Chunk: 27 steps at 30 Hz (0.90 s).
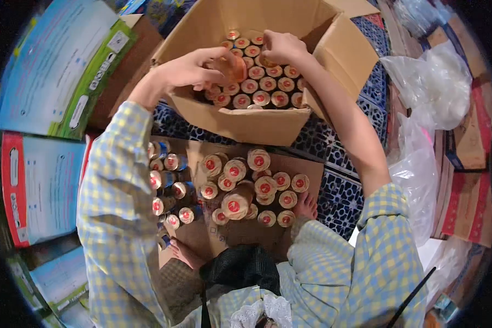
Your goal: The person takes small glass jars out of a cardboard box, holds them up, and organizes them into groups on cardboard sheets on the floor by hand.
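An open cardboard box [257,124] at the top holds several rows of small jars [261,98] with gold lids and red marks. Over the box's left side, my left hand [202,68] is curled round an orange-brown jar [236,69]. My right hand [283,48] reaches into the box near its far side, fingers closed at a jar's lid; what lies between them is mostly hidden. Below the box, more gold-lidded jars [234,206] stand on a flat cardboard sheet [246,235], some of them stacked. Jars with blue labels [181,190] are at the sheet's left.
Large blue and green printed boxes [54,65] line the left side. Clear plastic bags [432,82] and red-marked cardboard [470,205] are at the right. My bare feet [306,205] are beside the jars. Patterned flooring [341,202] shows around the sheet.
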{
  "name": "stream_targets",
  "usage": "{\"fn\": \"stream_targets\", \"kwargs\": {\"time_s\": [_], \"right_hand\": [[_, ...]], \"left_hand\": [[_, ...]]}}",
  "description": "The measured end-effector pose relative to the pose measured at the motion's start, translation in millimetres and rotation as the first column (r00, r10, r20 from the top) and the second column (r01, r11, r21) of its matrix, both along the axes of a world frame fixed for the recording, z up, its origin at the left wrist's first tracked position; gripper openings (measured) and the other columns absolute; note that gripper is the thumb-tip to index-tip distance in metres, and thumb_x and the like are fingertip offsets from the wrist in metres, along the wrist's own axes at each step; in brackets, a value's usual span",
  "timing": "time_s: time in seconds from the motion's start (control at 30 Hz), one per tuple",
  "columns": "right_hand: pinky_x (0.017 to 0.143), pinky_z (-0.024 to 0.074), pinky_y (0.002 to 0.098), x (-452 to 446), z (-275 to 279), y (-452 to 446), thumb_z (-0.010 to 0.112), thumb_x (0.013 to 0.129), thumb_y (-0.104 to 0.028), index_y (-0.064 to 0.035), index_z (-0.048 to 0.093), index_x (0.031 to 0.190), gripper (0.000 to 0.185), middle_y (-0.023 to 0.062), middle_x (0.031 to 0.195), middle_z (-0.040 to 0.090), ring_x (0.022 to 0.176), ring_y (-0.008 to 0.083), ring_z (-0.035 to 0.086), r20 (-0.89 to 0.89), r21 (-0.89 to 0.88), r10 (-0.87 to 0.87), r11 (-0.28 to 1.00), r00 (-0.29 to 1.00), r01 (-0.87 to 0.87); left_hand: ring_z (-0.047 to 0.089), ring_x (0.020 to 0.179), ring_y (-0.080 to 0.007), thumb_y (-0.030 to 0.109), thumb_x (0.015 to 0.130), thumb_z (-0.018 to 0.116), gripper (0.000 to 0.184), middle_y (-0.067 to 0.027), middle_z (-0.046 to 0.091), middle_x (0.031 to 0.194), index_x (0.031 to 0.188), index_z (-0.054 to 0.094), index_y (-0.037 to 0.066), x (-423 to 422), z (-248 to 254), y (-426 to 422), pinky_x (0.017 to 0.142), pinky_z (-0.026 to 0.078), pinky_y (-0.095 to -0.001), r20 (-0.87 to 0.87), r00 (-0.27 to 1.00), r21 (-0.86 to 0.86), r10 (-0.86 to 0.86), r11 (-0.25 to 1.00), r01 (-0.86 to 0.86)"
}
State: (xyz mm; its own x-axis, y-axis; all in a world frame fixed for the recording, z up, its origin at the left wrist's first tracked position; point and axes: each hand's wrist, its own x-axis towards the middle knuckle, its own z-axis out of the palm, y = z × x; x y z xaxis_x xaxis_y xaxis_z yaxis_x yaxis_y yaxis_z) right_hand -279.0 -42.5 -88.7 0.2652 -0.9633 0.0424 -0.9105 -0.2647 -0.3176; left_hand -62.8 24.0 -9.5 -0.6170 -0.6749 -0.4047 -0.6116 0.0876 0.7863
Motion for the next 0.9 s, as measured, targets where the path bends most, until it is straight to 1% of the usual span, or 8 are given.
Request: {"fn": "stream_targets", "kwargs": {"time_s": [0.2,0.3,0.33,0.43,0.53,0.63,0.77,0.9], "right_hand": [[0.070,0.0483,0.0345,5.1,35.8,13.5,0.056,0.077,-0.037,-0.0075,0.057,0.101,0.038,0.0100,0.092,0.062,0.082,0.0218,0.061,0.287,0.075,0.024,0.996,0.958,-0.047],[0.056,0.0472,0.0293,3.9,46.3,21.9,0.056,0.075,-0.045,-0.0060,0.055,0.098,0.045,0.0078,0.080,0.061,0.065,0.0156,0.057,0.696,-0.031,0.122,0.990,0.708,-0.141],[0.056,0.0472,0.0293,9.9,61.2,38.6,0.056,0.075,-0.045,-0.0060,0.055,0.098,0.045,0.0078,0.080,0.061,0.065,0.0156,0.057,0.683,-0.037,0.145,0.986,0.716,-0.164],[0.046,0.0429,0.0244,14.5,115.2,116.7,0.053,0.078,-0.044,-0.0049,0.054,0.095,0.043,0.0047,0.070,0.058,0.050,0.0101,0.048,0.827,0.236,-0.125,0.962,0.548,-0.136],[0.045,0.0395,0.0211,17.5,135.2,175.6,0.038,0.088,-0.038,-0.0081,0.046,0.108,0.037,0.0046,0.083,0.056,0.056,0.0097,0.051,0.859,0.486,-0.312,0.744,0.406,-0.457],[0.043,0.0382,0.0184,33.1,137.7,216.4,0.034,0.088,-0.036,-0.0067,0.046,0.103,0.035,0.0047,0.086,0.055,0.055,0.0095,0.051,0.834,0.521,-0.266,0.669,0.484,-0.529],[0.041,0.0346,0.0166,49.3,121.5,244.3,0.044,0.085,-0.025,-0.0070,0.049,0.096,0.022,0.0004,0.074,0.053,0.052,0.0046,0.047,0.753,0.639,-0.280,0.526,0.596,-0.561],[0.039,0.0310,0.0155,60.9,105.4,262.6,0.049,0.084,-0.019,-0.0075,0.051,0.092,0.015,-0.0021,0.068,0.051,0.050,0.0018,0.044,0.700,0.703,-0.300,0.451,0.648,-0.550]], "left_hand": [[0.047,0.056,-0.0043,0.014,0.079,0.059,0.047,-0.0023,0.056,0.085,0.123,0.040,0.013,65.4,54.8,79.6,0.049,0.038,-0.0186,-0.339,0.879,-0.114,0.337,0.912,-0.393],[0.048,0.061,-0.0061,0.018,0.080,0.057,0.049,-0.0018,0.053,0.092,0.125,0.038,0.013,91.6,80.4,129.9,0.050,0.038,-0.0165,-0.400,0.802,-0.035,0.444,0.867,-0.498],[0.049,0.064,-0.0070,0.020,0.080,0.057,0.050,-0.0016,0.051,0.095,0.126,0.036,0.013,98.2,82.0,146.9,0.050,0.038,-0.0154,-0.418,0.767,0.014,0.486,0.848,-0.530],[0.050,0.066,-0.0075,0.023,0.080,0.057,0.052,-0.0030,0.051,0.100,0.126,0.036,0.010,109.8,72.3,199.2,0.048,0.038,-0.0163,-0.530,0.618,0.220,0.581,0.798,-0.561],[0.052,0.068,-0.0085,0.026,0.079,0.058,0.054,-0.0046,0.051,0.103,0.126,0.037,0.008,111.9,63.2,236.1,0.047,0.040,-0.0173,-0.542,0.473,0.406,0.695,0.709,-0.577],[0.055,0.071,-0.0098,0.027,0.078,0.059,0.056,-0.0062,0.051,0.106,0.125,0.038,0.006,116.7,51.9,268.9,0.046,0.041,-0.0184,-0.459,0.342,0.572,0.820,0.568,-0.591],[0.058,0.089,-0.0096,0.029,0.079,0.058,0.054,-0.0043,0.053,0.110,0.125,0.040,0.008,124.8,30.8,292.4,0.056,0.048,-0.0178,-0.352,0.453,0.719,0.819,0.546,-0.430],[0.054,0.098,-0.0152,0.030,0.070,0.068,0.063,-0.0089,0.053,0.109,0.121,0.043,0.003,115.2,36.8,305.8,0.079,0.047,-0.0260,-0.411,0.539,0.583,0.735,0.667,-0.464]]}}
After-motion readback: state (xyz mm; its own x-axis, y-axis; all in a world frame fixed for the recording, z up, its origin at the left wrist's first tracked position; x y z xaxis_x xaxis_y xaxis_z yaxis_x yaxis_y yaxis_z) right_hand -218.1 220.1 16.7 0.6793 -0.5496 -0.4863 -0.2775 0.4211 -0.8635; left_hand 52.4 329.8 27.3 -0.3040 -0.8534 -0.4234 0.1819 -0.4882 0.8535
